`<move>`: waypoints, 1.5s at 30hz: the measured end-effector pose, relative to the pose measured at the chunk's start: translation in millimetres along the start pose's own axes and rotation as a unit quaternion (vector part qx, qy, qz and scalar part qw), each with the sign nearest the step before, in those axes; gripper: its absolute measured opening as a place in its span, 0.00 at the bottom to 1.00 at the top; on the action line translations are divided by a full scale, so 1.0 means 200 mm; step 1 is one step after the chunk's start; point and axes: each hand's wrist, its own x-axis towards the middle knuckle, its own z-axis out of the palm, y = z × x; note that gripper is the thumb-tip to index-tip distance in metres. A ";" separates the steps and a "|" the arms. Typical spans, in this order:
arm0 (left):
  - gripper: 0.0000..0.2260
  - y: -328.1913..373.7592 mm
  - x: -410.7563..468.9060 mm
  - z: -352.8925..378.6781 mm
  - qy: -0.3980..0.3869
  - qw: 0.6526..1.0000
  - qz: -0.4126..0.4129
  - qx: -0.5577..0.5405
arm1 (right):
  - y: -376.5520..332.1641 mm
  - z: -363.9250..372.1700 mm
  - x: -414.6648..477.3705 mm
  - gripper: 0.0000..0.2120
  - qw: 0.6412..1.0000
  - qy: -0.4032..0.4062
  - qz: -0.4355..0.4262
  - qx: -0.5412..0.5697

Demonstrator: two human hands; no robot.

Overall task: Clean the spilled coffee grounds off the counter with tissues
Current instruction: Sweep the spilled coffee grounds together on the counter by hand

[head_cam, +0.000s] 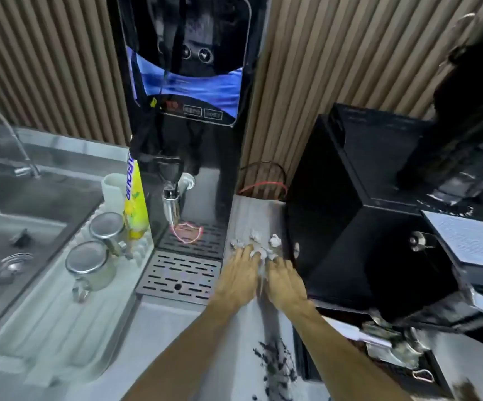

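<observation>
Dark coffee grounds point(278, 364) lie scattered on the grey counter point(159, 337) near its front edge, beside the black machine. Farther back, several crumpled white tissue pieces point(275, 241) lie in the narrow gap between the water dispenser and the black machine. My left hand point(239, 274) and my right hand point(285, 280) reach side by side into that gap, palms down, fingertips on a white tissue wad point(259, 253). The fingers look fairly straight; blur hides whether they pinch the tissue.
A tall black water dispenser point(188, 111) with a slotted drip tray point(181, 274) stands at the left of the gap. A black coffee machine point(379, 227) stands at the right. Two metal cups point(89, 264), a yellow bottle point(136, 209) and a sink point(17, 241) are further left.
</observation>
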 end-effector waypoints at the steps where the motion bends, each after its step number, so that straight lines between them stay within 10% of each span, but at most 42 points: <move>1: 0.20 0.00 0.01 0.02 -0.028 0.999 -0.021 -0.002 | 0.00 0.02 0.00 0.25 0.999 -0.029 0.014 -0.001; 26: 0.11 0.19 -0.26 -0.05 0.021 0.989 -0.095 -0.109 | 0.07 -0.06 -0.46 0.19 0.979 0.102 0.032 0.173; 39: 0.10 1.28 -0.72 -0.13 0.044 0.977 0.050 -0.201 | 0.65 -0.04 -1.55 0.18 0.947 0.214 0.065 0.231; 45: 0.12 2.03 -0.89 0.07 -0.030 0.954 0.150 -0.258 | 1.16 0.09 -2.24 0.15 0.905 0.254 0.225 0.258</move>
